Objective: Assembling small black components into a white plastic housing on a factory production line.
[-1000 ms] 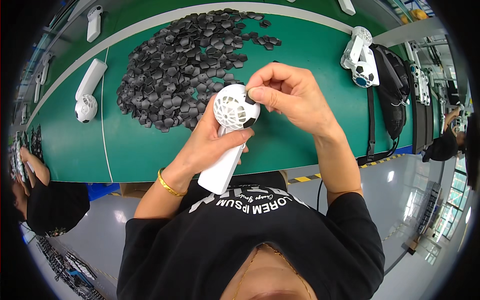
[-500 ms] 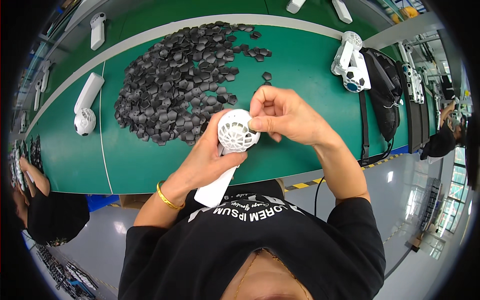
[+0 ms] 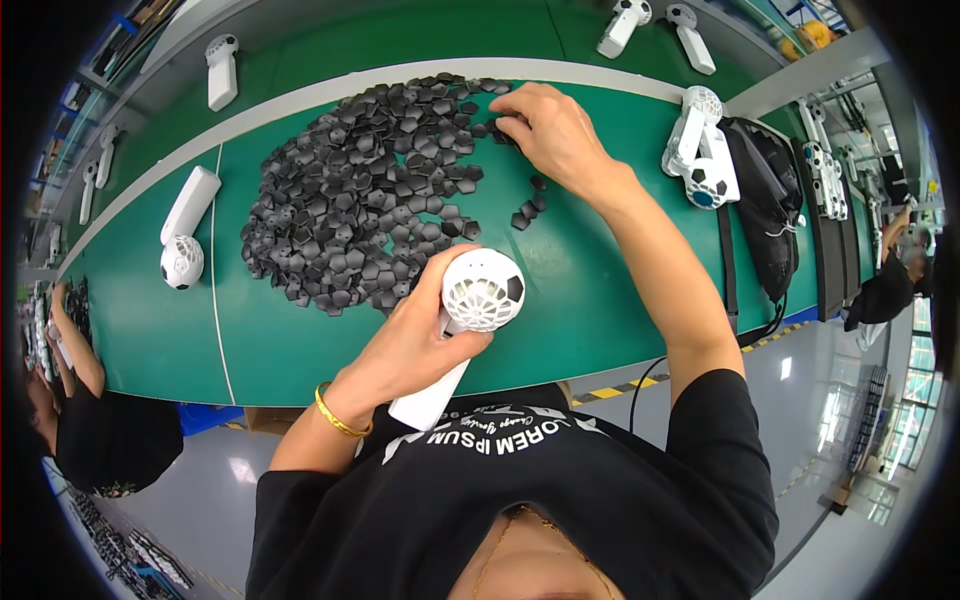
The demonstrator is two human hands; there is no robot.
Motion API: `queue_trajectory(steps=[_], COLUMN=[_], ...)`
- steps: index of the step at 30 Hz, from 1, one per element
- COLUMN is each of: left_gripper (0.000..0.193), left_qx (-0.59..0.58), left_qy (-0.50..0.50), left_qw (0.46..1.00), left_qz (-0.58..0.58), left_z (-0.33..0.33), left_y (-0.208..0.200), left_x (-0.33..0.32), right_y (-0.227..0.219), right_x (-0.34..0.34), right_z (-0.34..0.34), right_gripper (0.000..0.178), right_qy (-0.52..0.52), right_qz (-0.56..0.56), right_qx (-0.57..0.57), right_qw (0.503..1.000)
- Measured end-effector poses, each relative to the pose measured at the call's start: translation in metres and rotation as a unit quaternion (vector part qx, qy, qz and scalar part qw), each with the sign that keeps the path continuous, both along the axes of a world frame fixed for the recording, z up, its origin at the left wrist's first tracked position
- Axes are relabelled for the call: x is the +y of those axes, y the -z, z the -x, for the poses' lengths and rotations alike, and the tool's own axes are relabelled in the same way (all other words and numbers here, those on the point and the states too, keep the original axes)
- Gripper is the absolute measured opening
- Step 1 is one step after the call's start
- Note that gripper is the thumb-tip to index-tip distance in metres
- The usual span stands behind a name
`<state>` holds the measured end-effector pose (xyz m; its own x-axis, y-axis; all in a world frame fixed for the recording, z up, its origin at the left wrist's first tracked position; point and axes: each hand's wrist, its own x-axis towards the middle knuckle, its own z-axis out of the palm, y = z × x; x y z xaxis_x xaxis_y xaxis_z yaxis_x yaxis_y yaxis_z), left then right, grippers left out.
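My left hand [image 3: 415,335] is wrapped round the neck of a white handheld fan [image 3: 480,292], whose round head has a web-like grille and is patterned like a football. A black pentagon piece [image 3: 515,289] sits on the right side of that head. The fan's white handle slants down toward my shirt. My right hand [image 3: 553,132] is stretched out to the far right edge of a heap of black pentagon pieces [image 3: 360,190]. Its thumb and forefinger are apart, just over a few pieces. Whether a fingertip touches one is hard to tell.
Several loose pentagons [image 3: 530,206] lie below my right wrist. Another fan [image 3: 188,225] lies at the left, past a white line. More fans [image 3: 705,150] are stacked at the right beside a black bag [image 3: 762,205]. Co-workers sit at both sides.
My right hand has left the fan head and moved away to the heap's far right edge. A black pentagon now shows on the fan head where its fingers were. The left hand keeps its hold.
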<state>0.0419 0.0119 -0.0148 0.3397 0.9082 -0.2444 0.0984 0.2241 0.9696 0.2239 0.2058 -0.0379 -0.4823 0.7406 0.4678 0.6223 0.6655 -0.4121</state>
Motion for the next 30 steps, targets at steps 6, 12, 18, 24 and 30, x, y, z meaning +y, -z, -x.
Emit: queue_trajectory(steps=[6, 12, 18, 24, 30], left_gripper=[0.072, 0.071, 0.07, 0.069, 0.065], left_qx=[0.018, 0.03, 0.026, 0.033, 0.103], left_qy=[0.01, -0.007, -0.022, -0.015, 0.005], left_qw=[0.999, 0.999, 0.999, 0.999, 0.991], left_qz=[-0.032, -0.044, -0.012, -0.015, -0.085], left_z=[0.004, 0.008, 0.008, 0.007, 0.004], left_y=[0.001, 0.004, 0.005, 0.004, -0.002], left_x=[-0.001, 0.0, -0.003, -0.003, -0.001], right_y=[-0.002, -0.004, 0.008, 0.004, -0.057], right_x=[0.008, 0.0, 0.01, 0.0, -0.086], right_z=[0.009, 0.018, 0.021, 0.013, -0.009], right_gripper=[0.012, 0.009, 0.007, 0.011, 0.017], right_qy=[-0.031, -0.057, -0.061, 0.008, -0.104], right_qz=[-0.017, -0.154, -0.198, -0.107, 0.432], right_qx=[-0.135, -0.309, -0.243, -0.146, 0.202], right_qw=[0.99, 0.937, 0.948, 0.983, 0.873])
